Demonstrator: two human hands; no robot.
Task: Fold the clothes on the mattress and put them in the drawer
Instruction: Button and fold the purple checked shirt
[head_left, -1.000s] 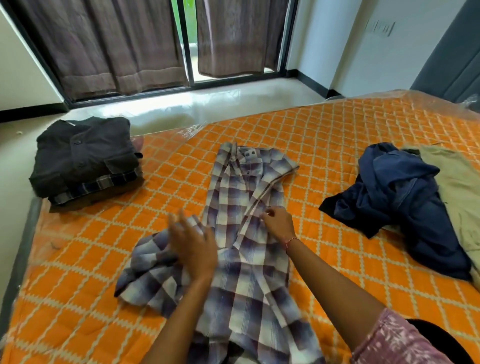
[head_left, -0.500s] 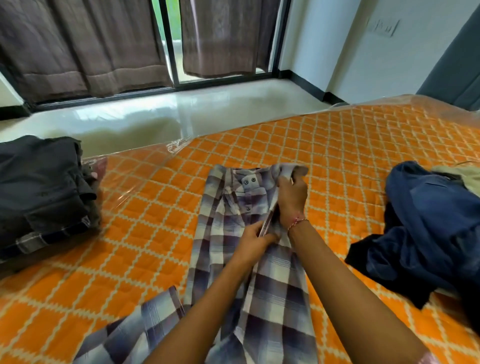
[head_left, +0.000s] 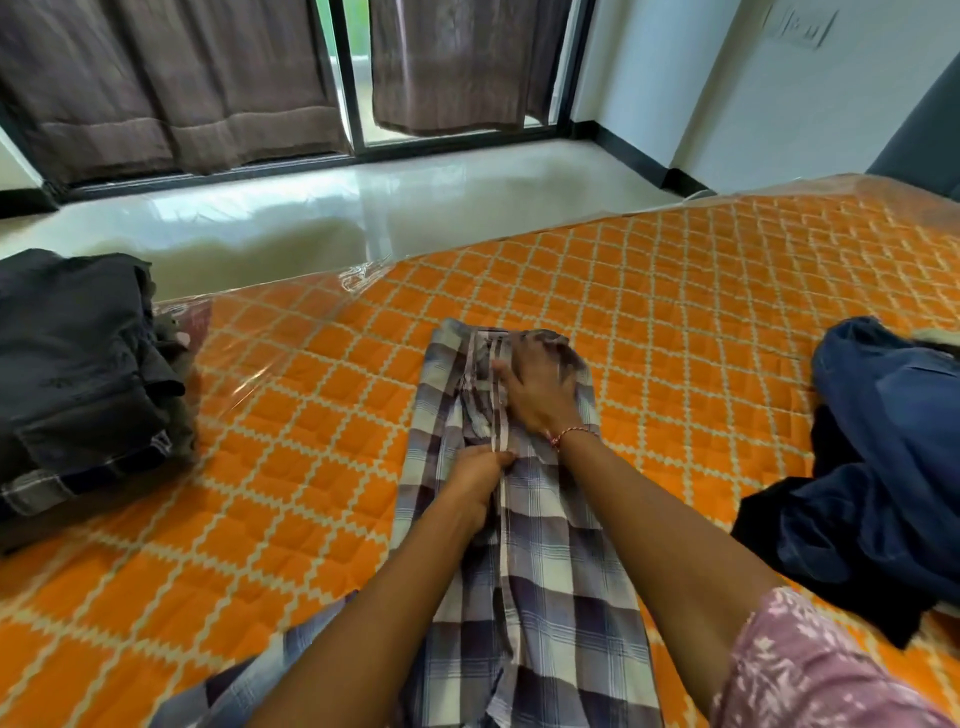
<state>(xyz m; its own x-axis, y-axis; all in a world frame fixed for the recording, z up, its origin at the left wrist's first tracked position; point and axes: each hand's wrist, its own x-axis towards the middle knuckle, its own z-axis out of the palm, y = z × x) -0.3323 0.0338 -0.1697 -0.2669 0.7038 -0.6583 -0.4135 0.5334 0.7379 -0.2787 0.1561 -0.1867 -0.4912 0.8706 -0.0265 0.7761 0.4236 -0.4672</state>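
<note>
The plaid shirt (head_left: 519, 545) lies lengthwise in the middle of the orange mattress (head_left: 701, 312), front panels drawn together. The right hand (head_left: 540, 387) rests spread and flat on the collar end, pinning it. The left hand (head_left: 480, 480) pinches the placket edge just below. The cloth looks light, thin and limp; it will likely slump and crease unless held at seams or edges. A dark folded stack (head_left: 78, 374) sits to the left, a blue heap (head_left: 883, 457) to the right

home bedroom, mattress (head_left: 311, 415), curtains (head_left: 171, 83)
</note>
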